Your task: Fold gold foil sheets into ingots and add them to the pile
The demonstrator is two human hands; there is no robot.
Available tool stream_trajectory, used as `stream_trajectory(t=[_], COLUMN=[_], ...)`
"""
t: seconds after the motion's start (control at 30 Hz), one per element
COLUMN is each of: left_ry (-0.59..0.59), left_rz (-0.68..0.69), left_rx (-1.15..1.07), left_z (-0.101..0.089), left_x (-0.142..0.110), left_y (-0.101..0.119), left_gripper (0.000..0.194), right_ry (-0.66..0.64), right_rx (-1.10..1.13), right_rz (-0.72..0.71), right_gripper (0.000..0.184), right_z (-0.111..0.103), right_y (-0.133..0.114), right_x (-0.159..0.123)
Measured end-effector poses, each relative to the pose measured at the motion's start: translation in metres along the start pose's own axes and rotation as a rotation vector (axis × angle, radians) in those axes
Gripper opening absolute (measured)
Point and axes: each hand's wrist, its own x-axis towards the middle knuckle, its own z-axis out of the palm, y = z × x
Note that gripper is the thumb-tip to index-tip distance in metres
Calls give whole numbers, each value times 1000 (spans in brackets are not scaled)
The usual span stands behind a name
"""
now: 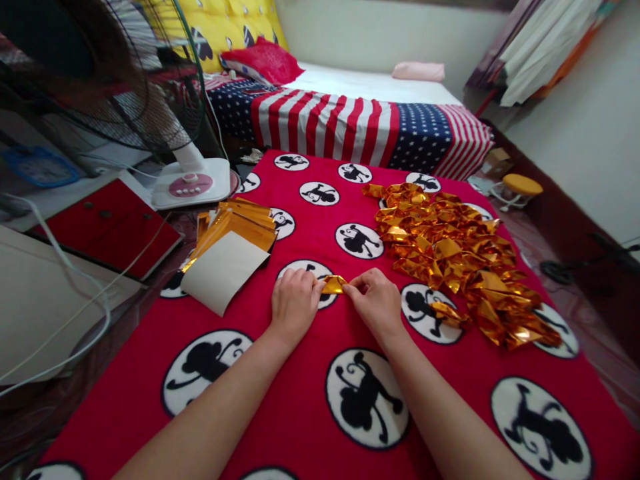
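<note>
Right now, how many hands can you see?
2: the left hand pinches the left end of the small gold foil piece; the right hand pinches its right end.

Soft light glints brightly off the foil pieces (pixel 446 249), while outer edges look stretched and blurred.

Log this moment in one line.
left hand: pinches gold foil piece | right hand: pinches its other end | left: foil sheet stack | right: folded foil pile
</note>
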Motion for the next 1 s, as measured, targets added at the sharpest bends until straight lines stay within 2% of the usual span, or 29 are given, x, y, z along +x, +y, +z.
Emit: stream_trajectory(t=[0.27, 0.6, 0.8, 1.0], left_ry=[-5, 7, 53, 73], left_rz=[10, -27, -44, -12], left_rx=[94, 61, -82, -237], left_z=[1, 0, 1, 4], left_x=[0, 1, 1, 3], left_y=[2, 3, 0, -7], left_gripper=[24, 22, 17, 12], right_ry=[-29, -10, 93, 146], right_rx=[-47, -81, -55, 94], right_rz=[-4, 56, 26, -3], right_gripper=[18, 10, 11, 11], right_z=[-1, 2, 9, 11], right_y=[0, -7, -8, -5], right_x=[1, -3, -9, -15])
